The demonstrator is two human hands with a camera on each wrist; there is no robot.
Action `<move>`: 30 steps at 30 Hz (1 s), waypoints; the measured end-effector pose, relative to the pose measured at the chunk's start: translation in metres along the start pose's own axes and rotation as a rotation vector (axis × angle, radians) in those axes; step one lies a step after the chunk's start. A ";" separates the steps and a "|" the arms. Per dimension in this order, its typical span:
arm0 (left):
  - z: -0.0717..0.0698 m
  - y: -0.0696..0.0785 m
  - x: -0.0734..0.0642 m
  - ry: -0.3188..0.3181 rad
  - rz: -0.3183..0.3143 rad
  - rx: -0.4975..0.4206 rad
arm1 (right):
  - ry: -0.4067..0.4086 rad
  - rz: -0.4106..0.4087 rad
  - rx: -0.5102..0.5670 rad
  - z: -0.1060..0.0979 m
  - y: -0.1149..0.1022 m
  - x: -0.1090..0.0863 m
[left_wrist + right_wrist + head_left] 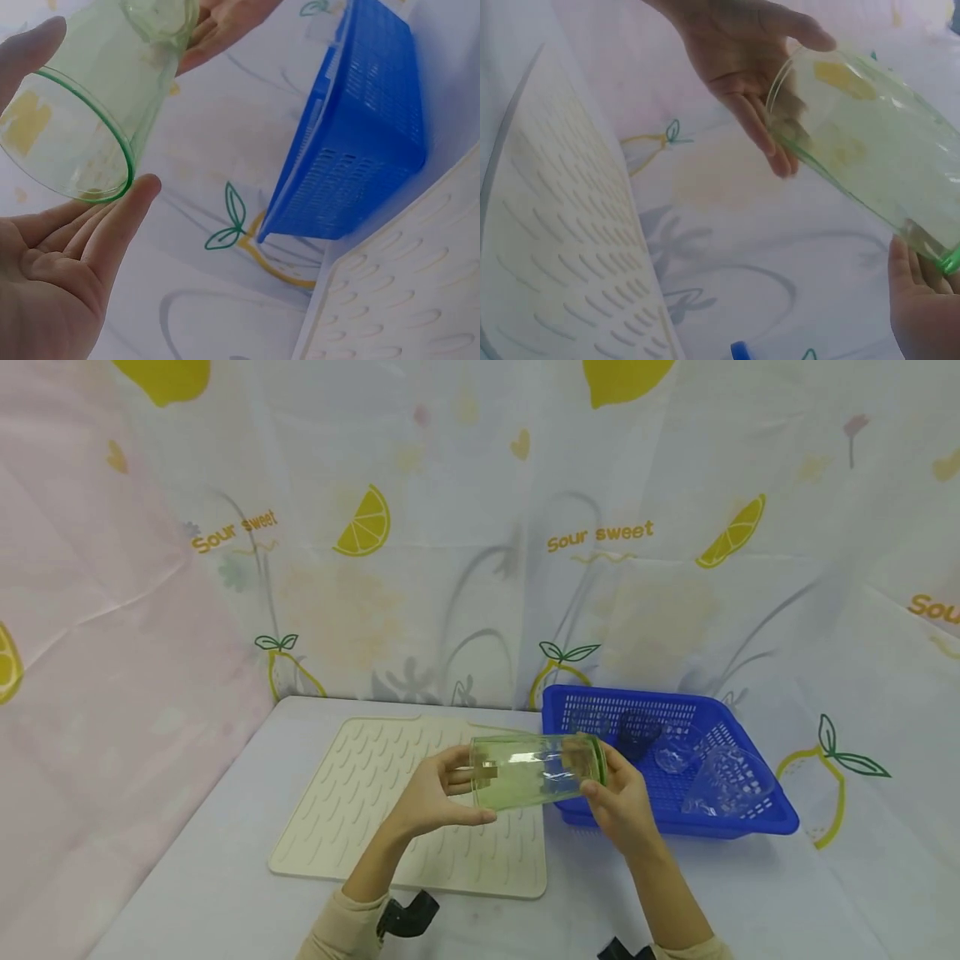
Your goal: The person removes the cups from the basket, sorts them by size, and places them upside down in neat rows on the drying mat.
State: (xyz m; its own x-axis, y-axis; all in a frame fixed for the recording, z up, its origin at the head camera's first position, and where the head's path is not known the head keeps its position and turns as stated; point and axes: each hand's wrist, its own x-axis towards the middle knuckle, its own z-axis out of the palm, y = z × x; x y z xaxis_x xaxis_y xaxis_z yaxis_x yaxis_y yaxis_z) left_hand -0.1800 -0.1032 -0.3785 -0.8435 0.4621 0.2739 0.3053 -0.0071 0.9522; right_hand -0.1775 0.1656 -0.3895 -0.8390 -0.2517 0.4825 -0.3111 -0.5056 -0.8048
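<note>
A pale green clear drinking glass (525,772) lies sideways in the air between both hands, overlapping the mat and the basket in the head view. At its open end, my left hand (427,795) holds the rim between thumb and fingers. My right hand (628,802) grips the thicker base end, thumb at the near side. In the left wrist view the green-edged rim faces the camera, with the left fingertips (146,187) right at its edge. Part of the right hand is cut off in the right wrist view.
A cream ridged drying mat (337,827) lies on the white table (225,852). To its right stands a blue perforated basket (675,825) holding several glasses, among them a dark glass (637,735) and a clear glass (727,783). A lemon-print cloth (450,577) hangs behind.
</note>
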 end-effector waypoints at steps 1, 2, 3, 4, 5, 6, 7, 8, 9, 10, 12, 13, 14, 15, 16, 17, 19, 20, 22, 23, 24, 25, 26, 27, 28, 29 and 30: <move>0.000 -0.001 -0.001 -0.002 -0.029 0.010 | 0.004 -0.010 0.010 0.002 0.000 0.001; 0.001 -0.001 -0.001 -0.001 -0.059 0.024 | 0.006 -0.017 0.017 0.003 0.000 0.002; 0.001 -0.002 -0.002 0.003 -0.090 0.042 | 0.011 -0.021 0.017 0.005 0.000 0.003; 0.001 -0.002 -0.003 0.005 -0.118 0.054 | 0.019 -0.021 0.014 0.006 -0.001 0.004; 0.001 -0.003 -0.004 0.007 -0.139 0.064 | 0.029 -0.019 0.008 0.007 -0.002 0.005; 0.001 -0.003 -0.005 0.006 -0.149 0.081 | 0.044 -0.017 -0.003 0.009 -0.003 0.006; 0.001 -0.003 -0.005 0.003 -0.151 0.081 | 0.059 -0.014 -0.019 0.010 -0.005 0.007; 0.001 -0.003 -0.005 -0.005 -0.142 0.071 | 0.074 -0.011 -0.036 0.011 -0.006 0.008; 0.001 -0.003 -0.004 -0.015 -0.126 0.058 | 0.088 -0.010 -0.053 0.012 -0.008 0.009; 0.001 -0.003 -0.004 -0.029 -0.103 0.038 | 0.098 -0.009 -0.069 0.013 -0.010 0.011; 0.001 -0.003 -0.003 -0.054 -0.056 0.009 | 0.111 -0.006 -0.100 0.014 -0.012 0.013; 0.001 -0.003 -0.003 -0.061 -0.044 -0.009 | 0.113 -0.004 -0.110 0.015 -0.014 0.015; 0.001 -0.003 -0.003 -0.063 -0.035 -0.015 | 0.115 0.000 -0.117 0.016 -0.015 0.017; 0.001 -0.003 -0.003 -0.063 -0.029 -0.019 | 0.117 0.005 -0.123 0.017 -0.015 0.019; 0.001 -0.003 -0.003 -0.062 -0.026 -0.019 | 0.120 0.013 -0.136 0.018 -0.016 0.020; 0.000 -0.003 -0.004 -0.058 -0.022 -0.018 | 0.122 0.023 -0.153 0.018 -0.017 0.022; 0.000 -0.005 -0.004 -0.047 -0.020 -0.007 | 0.128 0.048 -0.196 0.019 -0.020 0.026; 0.000 -0.005 -0.005 -0.044 -0.017 -0.004 | 0.132 0.060 -0.225 0.020 -0.022 0.028; -0.002 -0.008 -0.005 -0.033 -0.008 0.022 | 0.139 0.082 -0.300 0.019 -0.026 0.032; -0.002 -0.009 -0.006 -0.029 -0.004 0.029 | 0.140 0.093 -0.331 0.019 -0.028 0.034; -0.003 -0.009 -0.007 -0.026 -0.002 0.039 | 0.146 0.105 -0.368 0.019 -0.030 0.036; -0.004 -0.010 -0.008 -0.025 0.002 0.046 | 0.148 0.115 -0.400 0.018 -0.032 0.038; -0.005 -0.011 -0.009 -0.023 0.008 0.054 | 0.153 0.126 -0.436 0.017 -0.034 0.040; -0.005 -0.012 -0.010 -0.019 0.012 0.063 | 0.152 0.139 -0.468 0.017 -0.036 0.042; -0.006 -0.011 -0.011 -0.020 0.019 0.064 | 0.152 0.152 -0.490 0.016 -0.037 0.044; -0.007 -0.012 -0.012 -0.014 0.026 0.070 | 0.153 0.166 -0.514 0.015 -0.039 0.045; -0.007 -0.012 -0.014 -0.007 0.032 0.077 | 0.156 0.180 -0.534 0.014 -0.039 0.047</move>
State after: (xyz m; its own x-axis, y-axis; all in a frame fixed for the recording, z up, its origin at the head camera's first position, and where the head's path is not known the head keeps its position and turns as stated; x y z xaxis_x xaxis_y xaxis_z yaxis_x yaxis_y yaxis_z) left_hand -0.1751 -0.1156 -0.3924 -0.8297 0.4692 0.3024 0.3653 0.0467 0.9297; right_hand -0.1985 0.1616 -0.3304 -0.9427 -0.1507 0.2977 -0.3054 0.0305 -0.9517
